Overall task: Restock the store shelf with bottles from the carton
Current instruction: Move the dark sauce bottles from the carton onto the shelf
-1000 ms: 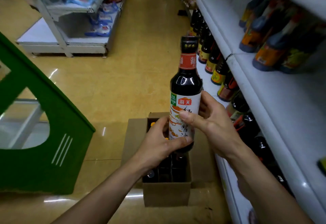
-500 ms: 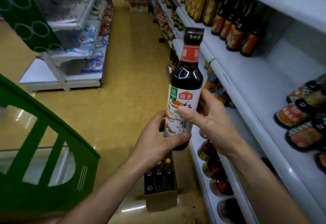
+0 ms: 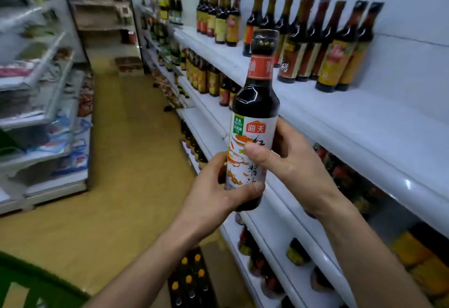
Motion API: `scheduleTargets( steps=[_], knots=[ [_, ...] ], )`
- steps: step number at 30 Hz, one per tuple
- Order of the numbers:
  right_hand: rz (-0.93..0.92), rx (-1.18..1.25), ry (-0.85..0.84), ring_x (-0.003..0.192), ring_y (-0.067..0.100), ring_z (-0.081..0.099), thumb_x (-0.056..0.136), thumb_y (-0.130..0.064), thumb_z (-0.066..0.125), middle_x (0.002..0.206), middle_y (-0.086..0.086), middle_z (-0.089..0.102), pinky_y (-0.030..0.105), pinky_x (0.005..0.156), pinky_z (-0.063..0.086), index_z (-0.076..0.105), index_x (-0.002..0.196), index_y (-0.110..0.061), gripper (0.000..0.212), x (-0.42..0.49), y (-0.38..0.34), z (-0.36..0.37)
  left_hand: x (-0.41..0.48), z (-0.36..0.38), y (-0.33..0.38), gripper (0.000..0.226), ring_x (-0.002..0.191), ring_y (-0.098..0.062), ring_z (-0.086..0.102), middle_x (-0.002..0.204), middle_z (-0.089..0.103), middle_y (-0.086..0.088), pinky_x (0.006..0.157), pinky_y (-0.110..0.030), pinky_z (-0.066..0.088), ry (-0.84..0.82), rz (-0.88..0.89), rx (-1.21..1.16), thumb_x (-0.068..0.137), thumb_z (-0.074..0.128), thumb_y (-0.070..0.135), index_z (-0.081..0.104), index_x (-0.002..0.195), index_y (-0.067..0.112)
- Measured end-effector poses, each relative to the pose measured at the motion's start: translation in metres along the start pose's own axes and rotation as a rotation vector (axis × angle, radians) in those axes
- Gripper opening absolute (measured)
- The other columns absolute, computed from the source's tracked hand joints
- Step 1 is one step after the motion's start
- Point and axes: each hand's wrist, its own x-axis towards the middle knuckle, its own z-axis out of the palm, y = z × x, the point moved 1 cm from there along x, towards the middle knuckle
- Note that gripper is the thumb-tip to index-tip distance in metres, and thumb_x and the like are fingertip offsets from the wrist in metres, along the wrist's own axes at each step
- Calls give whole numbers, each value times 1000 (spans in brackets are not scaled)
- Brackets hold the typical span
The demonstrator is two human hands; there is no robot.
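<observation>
Dark bottle (image 3: 255,106) gripped between both hands (image 3: 213,193).

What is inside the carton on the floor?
Dark bottles with orange caps, standing upright in the carton. The left forearm and frame edge hide the rest, so the count is unclear.

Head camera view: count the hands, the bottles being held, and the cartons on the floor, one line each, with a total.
Hands: 2, left hand and right hand
Held bottle: 1
Carton: 1
Total: 4
</observation>
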Motion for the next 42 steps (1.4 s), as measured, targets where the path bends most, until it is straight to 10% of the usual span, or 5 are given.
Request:
scheduleTargets(
  steps=[13, 24, 42],
  knots=[
    [-33, -142, 362, 101, -2, 71, 90, -29, 75, 109, -17, 75, 19, 78, 59, 61, 120, -33, 34, -51, -56, -162, 58, 151, 86, 55, 109, -16, 73, 120, 75, 4, 94, -45, 59, -312, 199, 4, 83, 82, 41, 58, 130, 28],
    [35, -254, 651, 105, 1, 69, 88, -36, 77, 112, -16, 73, 35, 92, 60, 59, 123, -37, 40, -108, -59, -274, 87, 291, 119, 50, 107, -15, 73, 116, 76, 4, 99, -45, 57, -567, 230, -15, 81, 85, 31, 61, 123, 23],
    [219, -290, 982, 97, -3, 71, 89, -32, 77, 112, -11, 74, 28, 88, 61, 57, 126, -28, 42, -134, -19, -343, 135, 398, 107, 48, 102, -3, 73, 112, 76, 14, 99, -32, 57, -929, 159, 53, 82, 85, 28, 59, 122, 28]
  ],
)
